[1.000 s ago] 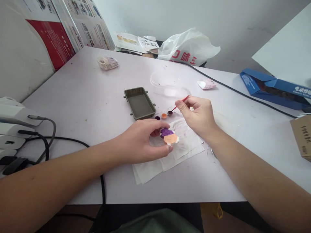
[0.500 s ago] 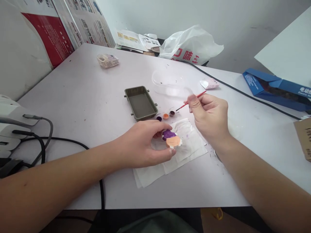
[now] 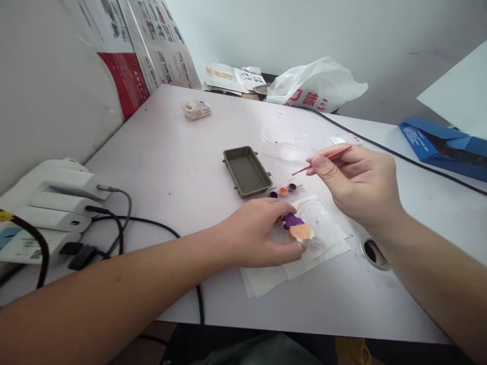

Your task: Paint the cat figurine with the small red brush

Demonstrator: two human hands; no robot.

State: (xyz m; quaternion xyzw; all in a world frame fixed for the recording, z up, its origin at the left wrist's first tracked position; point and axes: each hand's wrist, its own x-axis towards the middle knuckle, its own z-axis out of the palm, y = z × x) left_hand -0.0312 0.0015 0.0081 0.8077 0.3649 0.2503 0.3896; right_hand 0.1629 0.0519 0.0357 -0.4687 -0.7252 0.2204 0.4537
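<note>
My left hand (image 3: 261, 234) pinches a small figure (image 3: 297, 227) painted purple on top and orange below, holding it over white tissue paper (image 3: 323, 238) on the table. My right hand (image 3: 359, 182) is closed on a thin red paintbrush (image 3: 323, 159), lifted above the table with its tip pointing left toward a row of small paint pots (image 3: 282, 191). The pots hold purple, orange and dark paint and sit just beyond the tissue.
A grey-green rectangular tray (image 3: 246, 171) sits left of the pots. A clear plastic lid (image 3: 283, 138), a white plastic bag (image 3: 315, 88), a blue box (image 3: 443, 144), a black cable (image 3: 399, 156), white chargers (image 3: 45, 203) with cables at left, a table hole (image 3: 373, 251).
My right hand has lifted the brush away from the paint pots, up and to the right. The view has turned left. My left hand keeps the figure in place.
</note>
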